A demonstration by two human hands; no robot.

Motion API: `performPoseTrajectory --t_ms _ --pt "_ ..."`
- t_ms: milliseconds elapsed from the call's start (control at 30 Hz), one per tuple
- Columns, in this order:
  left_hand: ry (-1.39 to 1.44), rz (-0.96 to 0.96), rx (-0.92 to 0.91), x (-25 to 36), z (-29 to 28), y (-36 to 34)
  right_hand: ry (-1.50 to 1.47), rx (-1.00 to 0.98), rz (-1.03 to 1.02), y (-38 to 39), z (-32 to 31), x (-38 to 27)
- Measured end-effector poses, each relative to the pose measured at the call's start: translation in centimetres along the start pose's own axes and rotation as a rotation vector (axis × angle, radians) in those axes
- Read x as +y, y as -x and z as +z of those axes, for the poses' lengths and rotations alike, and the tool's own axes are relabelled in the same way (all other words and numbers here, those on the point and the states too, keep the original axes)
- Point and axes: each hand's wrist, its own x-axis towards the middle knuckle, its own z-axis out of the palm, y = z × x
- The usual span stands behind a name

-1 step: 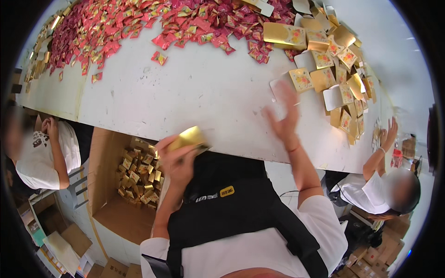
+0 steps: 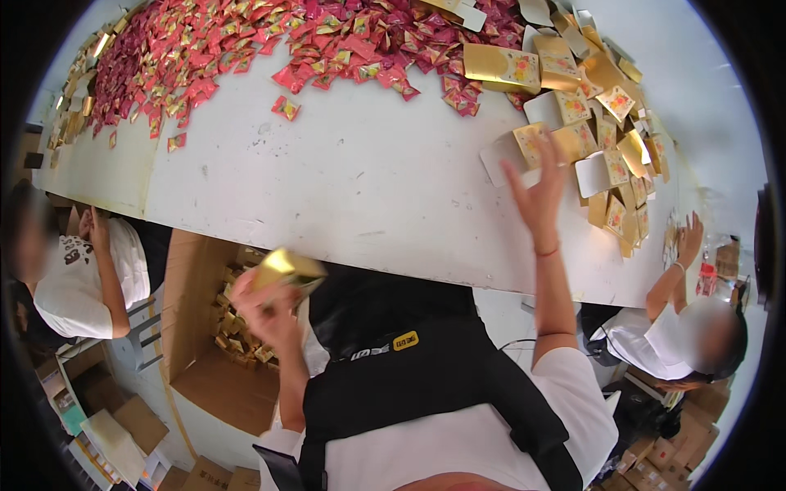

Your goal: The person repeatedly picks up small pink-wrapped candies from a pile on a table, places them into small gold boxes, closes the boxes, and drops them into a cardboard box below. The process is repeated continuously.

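My left hand (image 2: 268, 315) grips a small shiny gold box (image 2: 286, 263) just off the table's front edge, above the mouth of a large cardboard box (image 2: 190, 295). Inside that carton lie many similar gold boxes (image 2: 233, 340). On the other side, my right hand (image 2: 539, 200) is stretched over the table with its fingers apart. Its fingertips overlap a flower-printed gold box with an open white flap (image 2: 498, 160); whether they touch it I cannot tell.
A heap of flower-printed gold boxes (image 2: 602, 168) covers the table's right end. Pink and purple wrapped sweets (image 2: 344, 49) pile along the far side of the white table (image 2: 327, 180). One person (image 2: 90, 270) sits at left, another (image 2: 655, 327) at right.
My left hand has carried the gold box left and slightly down, over the cardboard box. My right hand has moved right, toward the flower-printed gold boxes.
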Motion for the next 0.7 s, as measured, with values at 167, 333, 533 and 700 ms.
performPoseTrajectory --t_ms 167,333,533,700 --pt "-0.765 0.129 0.12 -0.6 -10.1 -2.1 0.028 -0.29 -0.043 0.1 0.9 1.1" --pt "-0.4 0.254 -0.493 2.1 0.9 -4.5 -0.817 -0.758 -0.391 0.3 5.9 -7.2" --pt "-0.362 0.521 -0.919 1.3 9.5 -9.8 -1.048 -0.659 -0.138 -5.6 11.6 -7.1" --pt "-0.348 0.435 -0.639 1.1 9.9 -9.3 -0.196 -0.291 -0.25 -7.3 16.8 -4.4"
